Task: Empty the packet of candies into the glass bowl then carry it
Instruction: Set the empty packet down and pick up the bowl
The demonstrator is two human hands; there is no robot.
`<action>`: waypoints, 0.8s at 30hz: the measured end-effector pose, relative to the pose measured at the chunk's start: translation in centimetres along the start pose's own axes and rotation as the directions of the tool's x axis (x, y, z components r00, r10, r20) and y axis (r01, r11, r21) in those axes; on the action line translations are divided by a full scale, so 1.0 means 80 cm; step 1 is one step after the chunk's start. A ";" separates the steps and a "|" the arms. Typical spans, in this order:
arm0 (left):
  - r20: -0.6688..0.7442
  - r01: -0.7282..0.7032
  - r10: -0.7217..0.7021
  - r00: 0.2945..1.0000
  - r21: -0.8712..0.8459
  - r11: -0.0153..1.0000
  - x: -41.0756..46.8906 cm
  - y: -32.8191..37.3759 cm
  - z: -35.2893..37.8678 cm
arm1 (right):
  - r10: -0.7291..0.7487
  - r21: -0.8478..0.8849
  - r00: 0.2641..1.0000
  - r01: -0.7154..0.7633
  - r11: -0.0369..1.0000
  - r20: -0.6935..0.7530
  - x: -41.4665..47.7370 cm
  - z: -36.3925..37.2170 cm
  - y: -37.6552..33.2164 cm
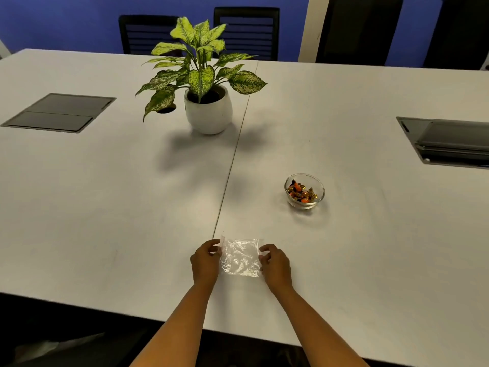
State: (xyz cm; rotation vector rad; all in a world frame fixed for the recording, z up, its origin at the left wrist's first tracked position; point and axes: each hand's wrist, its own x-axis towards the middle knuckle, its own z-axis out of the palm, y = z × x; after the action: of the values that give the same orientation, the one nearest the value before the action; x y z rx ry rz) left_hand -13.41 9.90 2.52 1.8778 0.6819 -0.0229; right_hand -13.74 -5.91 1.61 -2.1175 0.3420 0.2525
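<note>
Two bare forearms reach in from the near edge, elbows cut off by the frame. The left hand [205, 260] and right hand [275, 263] each pinch a side of the clear packet [240, 256], which lies flat on the table [105, 207] and looks empty; its thin film is hard to tell from the tabletop. The bowl [304, 191], holding the candies [301, 193], stands far right of the hands, well apart. A plant [203, 75] sits farther back.
</note>
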 end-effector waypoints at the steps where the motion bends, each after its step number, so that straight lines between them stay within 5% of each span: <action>1: 0.000 0.004 -0.004 1.000 0.009 1.000 -0.002 -0.005 -0.002 | -0.003 -0.030 1.000 0.003 1.000 -0.006 -0.003 0.002 0.001; 17: -0.122 0.040 -0.022 0.992 0.151 0.988 -0.008 -0.004 0.019 | -0.022 -0.055 0.993 0.016 0.998 -0.113 -0.005 0.001 0.013; 21: -0.179 -0.128 0.168 0.969 0.215 0.968 0.001 0.023 0.033 | -0.143 0.004 0.955 0.149 0.989 -0.262 0.018 -0.033 0.002; 24: -0.060 -0.265 0.272 0.960 0.102 0.959 0.019 0.059 0.057 | -0.224 -0.022 0.918 0.229 0.973 -0.328 0.057 -0.073 -0.009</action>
State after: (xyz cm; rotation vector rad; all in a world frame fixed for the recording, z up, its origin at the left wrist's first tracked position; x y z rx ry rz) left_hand -8.60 5.51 4.16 2.0562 0.4761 0.1934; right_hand -8.91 -11.15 3.89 -2.1590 0.2861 -0.2431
